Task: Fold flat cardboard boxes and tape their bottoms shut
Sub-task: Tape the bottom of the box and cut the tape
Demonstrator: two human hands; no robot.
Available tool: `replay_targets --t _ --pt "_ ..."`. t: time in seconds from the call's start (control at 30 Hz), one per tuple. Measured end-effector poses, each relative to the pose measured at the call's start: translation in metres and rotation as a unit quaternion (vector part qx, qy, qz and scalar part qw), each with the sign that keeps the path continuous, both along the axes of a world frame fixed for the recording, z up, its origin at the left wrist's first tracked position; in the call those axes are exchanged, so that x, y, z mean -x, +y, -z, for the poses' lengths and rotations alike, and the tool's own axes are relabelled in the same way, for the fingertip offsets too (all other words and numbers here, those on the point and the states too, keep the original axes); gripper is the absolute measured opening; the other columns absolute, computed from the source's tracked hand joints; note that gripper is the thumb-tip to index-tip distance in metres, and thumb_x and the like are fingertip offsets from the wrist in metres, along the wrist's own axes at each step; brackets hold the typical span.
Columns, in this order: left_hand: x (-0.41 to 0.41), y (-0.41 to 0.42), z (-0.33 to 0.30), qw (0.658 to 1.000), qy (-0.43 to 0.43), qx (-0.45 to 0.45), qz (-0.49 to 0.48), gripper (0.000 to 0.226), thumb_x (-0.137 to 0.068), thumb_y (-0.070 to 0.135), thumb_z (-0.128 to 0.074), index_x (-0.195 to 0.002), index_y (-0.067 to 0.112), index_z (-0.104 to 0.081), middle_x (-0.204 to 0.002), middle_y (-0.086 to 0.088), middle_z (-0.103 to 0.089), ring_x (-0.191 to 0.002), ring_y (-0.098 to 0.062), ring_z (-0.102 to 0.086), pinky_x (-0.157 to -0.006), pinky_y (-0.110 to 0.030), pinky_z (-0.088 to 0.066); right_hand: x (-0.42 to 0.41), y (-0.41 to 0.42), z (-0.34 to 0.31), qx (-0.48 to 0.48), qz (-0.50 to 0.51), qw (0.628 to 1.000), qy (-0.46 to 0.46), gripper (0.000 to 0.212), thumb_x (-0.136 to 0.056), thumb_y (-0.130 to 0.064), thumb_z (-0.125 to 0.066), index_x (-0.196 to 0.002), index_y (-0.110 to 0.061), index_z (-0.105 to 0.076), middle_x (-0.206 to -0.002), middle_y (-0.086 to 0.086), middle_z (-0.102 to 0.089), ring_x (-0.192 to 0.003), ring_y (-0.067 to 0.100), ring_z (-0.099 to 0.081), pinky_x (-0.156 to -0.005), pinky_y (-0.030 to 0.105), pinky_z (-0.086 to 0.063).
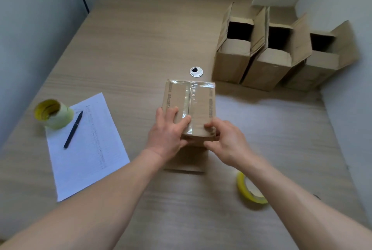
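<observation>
We have the box (190, 108) standing bottom-up at mid-worktop (141, 38), directly ahead of both hands, its taped seam running away from us. Our left hand (168, 129) lies flat with straight fingers pressing the tape (188, 98) down along the seam at the near edge. Our right hand (225, 139) curls over the near right corner, gripping the box. Both hands sit equally near. We judge the next move is to lift the box toward the three finished boxes (277, 64) at far right, so the right hand leads.
</observation>
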State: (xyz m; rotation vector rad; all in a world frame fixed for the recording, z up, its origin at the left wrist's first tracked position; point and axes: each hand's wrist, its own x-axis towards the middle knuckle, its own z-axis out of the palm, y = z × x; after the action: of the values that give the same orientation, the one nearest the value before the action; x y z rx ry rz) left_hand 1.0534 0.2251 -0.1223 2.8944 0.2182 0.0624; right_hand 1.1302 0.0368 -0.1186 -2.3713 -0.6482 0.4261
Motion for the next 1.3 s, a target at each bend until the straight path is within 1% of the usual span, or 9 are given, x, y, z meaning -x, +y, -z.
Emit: replay_targets --t 0.13,0.27,0.43,0.53,0.6,0.7,0.83,1.13,1.3 --pt "-0.002 0.008 0.002 1.0 0.002 0.012 0.013 0.076 -0.06 0.028 -0.088 -0.13 0.027 -0.058 -0.134 -0.015 -0.043 -0.12 -0.044 -0.038 -0.079 -0.053 -0.055 0.019 -0.053 0.0 -0.07 0.092 0.992 -0.057 0.045 -0.074 -0.021 -0.072 -0.117 -0.027 -0.064 -0.103 -0.011 -0.06 -0.089 0.002 -0.058 -0.076 0.016 -0.045" --pt "-0.004 0.015 0.004 0.999 -0.006 0.039 0.018 0.074 -0.062 0.027 -0.088 -0.13 0.029 -0.058 -0.134 -0.014 -0.041 -0.121 -0.041 -0.036 -0.082 -0.053 -0.054 0.061 -0.132 0.012 0.058 0.006 0.983 -0.172 0.049 -0.054 -0.021 -0.07 -0.103 -0.021 -0.069 -0.104 -0.003 -0.064 -0.097 0.022 -0.061 -0.083 0.034 -0.049" --pt "-0.013 0.019 -0.002 0.998 0.004 0.037 0.058 0.073 -0.063 0.021 -0.084 -0.131 0.029 -0.057 -0.135 -0.012 -0.039 -0.12 -0.038 -0.034 -0.095 -0.048 -0.047 0.086 -0.166 0.033 0.239 -0.117 0.951 -0.157 0.046 -0.046 -0.016 -0.075 -0.091 -0.024 -0.074 -0.105 -0.003 -0.07 -0.112 0.032 -0.064 -0.089 0.047 -0.052" --pt "-0.017 0.013 -0.017 0.995 0.052 -0.05 0.068 0.079 -0.068 0.037 -0.079 -0.138 0.037 -0.042 -0.142 -0.007 -0.031 -0.134 -0.04 -0.022 -0.105 -0.05 -0.033 0.086 -0.158 0.037 0.219 -0.077 0.962 -0.144 0.023 -0.066 -0.014 -0.08 -0.087 -0.02 -0.073 -0.101 -0.005 -0.07 -0.118 0.028 -0.061 -0.094 0.044 -0.044" --pt "-0.012 0.003 -0.032 0.994 0.039 -0.081 0.07 0.087 -0.069 0.043 -0.077 -0.143 0.034 -0.033 -0.15 -0.005 -0.024 -0.145 -0.041 -0.008 -0.109 -0.055 -0.024 0.085 -0.142 0.029 0.128 0.002 0.988 -0.085 0.017 -0.07 -0.023 -0.075 -0.086 -0.017 -0.071 -0.09 -0.008 -0.068 -0.101 0.021 -0.065 -0.087 0.032 -0.04" --pt "0.011 -0.019 -0.045 0.979 -0.109 0.104 0.139 0.064 -0.073 0.022 -0.074 -0.134 0.012 -0.056 -0.138 -0.013 -0.049 -0.13 -0.038 -0.045 -0.102 -0.046 -0.043 0.086 -0.107 -0.002 -0.078 0.1 0.989 0.074 0.024 -0.065 -0.034 -0.058 -0.076 -0.012 -0.062 -0.068 0.008 -0.053 -0.068 0.031 -0.051 -0.062 0.043 -0.038" --pt "0.036 -0.042 -0.057 0.929 -0.026 0.348 0.126 0.049 -0.087 0.02 -0.064 -0.133 0.007 -0.058 -0.132 -0.006 -0.057 -0.123 -0.018 -0.052 -0.106 -0.021 -0.036 0.09 -0.067 -0.039 -0.208 0.069 0.967 0.134 0.023 -0.064 -0.029 -0.055 -0.072 -0.008 -0.058 -0.07 0.016 -0.055 -0.072 0.035 -0.051 -0.064 0.046 -0.039" --pt "0.055 -0.029 -0.067 0.89 0.003 0.45 0.069 0.039 -0.086 0.027 -0.056 -0.118 0.01 -0.069 -0.112 0.004 -0.062 -0.111 -0.012 -0.058 -0.1 -0.026 -0.044 0.094 -0.032 -0.071 -0.2 0.003 0.972 0.121 0.016 -0.069 -0.014 -0.052 -0.077 -0.006 -0.063 -0.071 0.012 -0.059 -0.073 0.029 -0.053 -0.063 0.037 -0.04" --pt "0.049 -0.014 -0.07 0.847 0.04 0.529 -0.022 0.032 -0.094 0.0 -0.057 -0.125 0.006 -0.063 -0.108 -0.002 -0.067 -0.103 -0.011 -0.06 -0.102 -0.029 -0.046 0.093 -0.029 -0.074 -0.19 -0.013 0.973 0.127 0.018 -0.067 -0.013 -0.052 -0.078 -0.005 -0.064 -0.071 0.012 -0.061 -0.072 0.028 -0.055 -0.063 0.037 -0.041"
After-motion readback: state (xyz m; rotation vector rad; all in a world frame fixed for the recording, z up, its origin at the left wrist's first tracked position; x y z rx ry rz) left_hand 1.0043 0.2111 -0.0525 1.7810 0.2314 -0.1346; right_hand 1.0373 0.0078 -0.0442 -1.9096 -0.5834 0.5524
